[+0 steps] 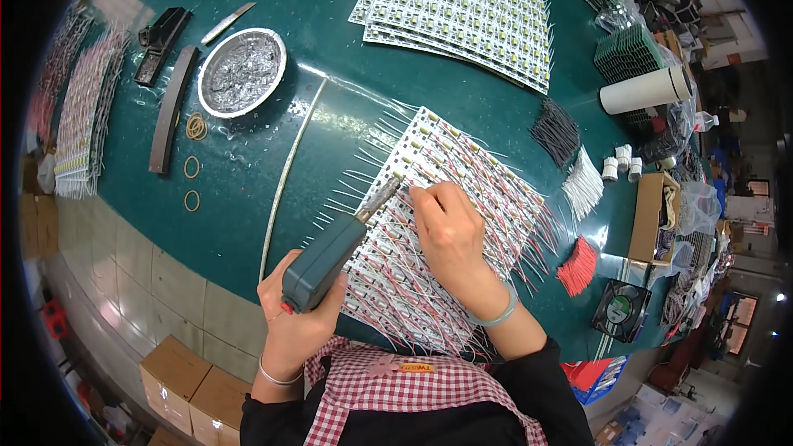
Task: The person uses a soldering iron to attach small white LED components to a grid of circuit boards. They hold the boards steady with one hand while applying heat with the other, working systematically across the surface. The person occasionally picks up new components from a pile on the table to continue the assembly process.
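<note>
My left hand (293,326) is wrapped round a dark green soldering gun (325,263). Its metal tip (382,196) points up and right, over a white circuit board panel (427,125). On that panel sit rows of small yellowish parts, with red and white wires lying across much of it and white wires sticking out along its left edge. Close to the gun's tip, my right hand (450,231) pinches thumb and forefinger together just above the panel. What lies between those fingertips is too small to make out. My left palm is hidden behind the gun.
A stack of similar panels (462,12) lies at the far side. Bundles of black wires (554,134), white wires (584,186) and red wires (577,268) lie at right, near a small fan (621,311). At left are a bowl (231,113) of silvery scraps, a knife (227,23) and rubber bands (192,167).
</note>
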A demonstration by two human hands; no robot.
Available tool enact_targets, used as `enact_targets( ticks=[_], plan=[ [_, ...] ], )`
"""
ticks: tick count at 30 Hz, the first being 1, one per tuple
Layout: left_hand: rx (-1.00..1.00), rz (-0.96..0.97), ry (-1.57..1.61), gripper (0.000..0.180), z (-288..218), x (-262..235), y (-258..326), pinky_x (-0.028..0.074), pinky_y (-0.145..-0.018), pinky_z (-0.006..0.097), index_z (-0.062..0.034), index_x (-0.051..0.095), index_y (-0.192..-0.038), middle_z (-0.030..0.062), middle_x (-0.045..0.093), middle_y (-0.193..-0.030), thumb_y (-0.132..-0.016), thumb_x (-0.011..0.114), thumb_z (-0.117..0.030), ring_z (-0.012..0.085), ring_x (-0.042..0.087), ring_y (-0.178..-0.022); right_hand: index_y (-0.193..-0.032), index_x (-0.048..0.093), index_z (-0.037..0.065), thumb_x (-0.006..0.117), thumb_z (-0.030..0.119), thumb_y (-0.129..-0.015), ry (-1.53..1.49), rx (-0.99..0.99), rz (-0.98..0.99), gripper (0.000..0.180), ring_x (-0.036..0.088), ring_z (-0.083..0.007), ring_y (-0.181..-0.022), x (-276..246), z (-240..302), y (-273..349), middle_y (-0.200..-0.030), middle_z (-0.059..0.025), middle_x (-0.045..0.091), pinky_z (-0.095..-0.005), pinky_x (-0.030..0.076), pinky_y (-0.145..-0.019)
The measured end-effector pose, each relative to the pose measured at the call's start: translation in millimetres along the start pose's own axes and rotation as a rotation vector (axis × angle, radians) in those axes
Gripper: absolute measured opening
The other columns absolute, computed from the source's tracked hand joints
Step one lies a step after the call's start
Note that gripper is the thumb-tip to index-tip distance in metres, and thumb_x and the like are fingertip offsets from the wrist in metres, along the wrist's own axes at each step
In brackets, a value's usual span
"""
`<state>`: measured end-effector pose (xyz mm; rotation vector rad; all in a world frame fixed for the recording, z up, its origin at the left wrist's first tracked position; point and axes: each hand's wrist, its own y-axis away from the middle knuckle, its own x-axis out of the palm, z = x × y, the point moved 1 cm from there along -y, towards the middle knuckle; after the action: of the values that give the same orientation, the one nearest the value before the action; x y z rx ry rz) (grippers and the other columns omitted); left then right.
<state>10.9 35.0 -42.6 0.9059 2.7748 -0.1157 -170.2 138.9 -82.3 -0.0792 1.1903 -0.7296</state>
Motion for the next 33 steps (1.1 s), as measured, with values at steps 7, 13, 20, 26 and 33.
enact_targets(
  ticks=[7,13,20,26,33],
  plan=[
    [0.006,0.011,-0.037,0.013,1,1,1,0.044,-0.055,0.026,0.0042,0.067,-0.086,0.0070,0.061,-0.076,-0.075,0.073,0.004,0.0118,0.058,-0.062,-0.095,0.065,0.001,0.064,-0.006,-0.070,0.012,0.002,-0.003,0.027,0.057,-0.0242,-0.075,1,1,0,-0.081,-0.0082,0.054,-0.0347,0.048,-0.058],
    [0.038,0.070,-0.058,0.014,1,-3,-1,0.044,-0.054,0.025,0.0049,0.067,-0.086,0.0070,0.062,-0.077,-0.074,0.074,0.005,0.0116,0.058,-0.061,-0.095,0.065,0.001,0.064,-0.006,-0.069,0.014,0.001,-0.009,0.026,0.057,-0.0242,-0.075,1,0,0,-0.081,-0.0082,0.054,-0.0344,0.049,-0.059],
    [0.011,0.017,-0.029,0.017,-7,-7,2,0.046,-0.057,0.025,0.0072,0.068,-0.089,0.0072,0.064,-0.080,-0.074,0.074,0.005,0.0097,0.059,-0.066,-0.094,0.065,0.001,0.064,-0.006,-0.070,0.007,0.006,-0.009,0.025,0.058,-0.0244,-0.076,0,1,0,-0.081,-0.0083,0.054,-0.0342,0.049,-0.059],
    [-0.015,0.027,-0.001,0.016,-3,-1,3,0.045,-0.057,0.025,0.0055,0.068,-0.090,0.0065,0.064,-0.079,-0.075,0.073,0.006,0.0099,0.058,-0.066,-0.094,0.066,0.001,0.064,-0.005,-0.070,0.017,0.010,-0.012,0.025,0.058,-0.0245,-0.076,1,1,0,-0.081,-0.0083,0.054,-0.0343,0.049,-0.059],
    [0.019,0.003,-0.033,0.012,6,4,6,0.045,-0.056,0.026,0.0048,0.066,-0.085,0.0067,0.062,-0.076,-0.076,0.072,0.004,0.0098,0.057,-0.063,-0.093,0.065,0.001,0.065,-0.005,-0.070,0.015,-0.002,-0.022,0.023,0.058,-0.0246,-0.075,1,1,0,-0.081,-0.0085,0.054,-0.0347,0.049,-0.058]
  ],
)
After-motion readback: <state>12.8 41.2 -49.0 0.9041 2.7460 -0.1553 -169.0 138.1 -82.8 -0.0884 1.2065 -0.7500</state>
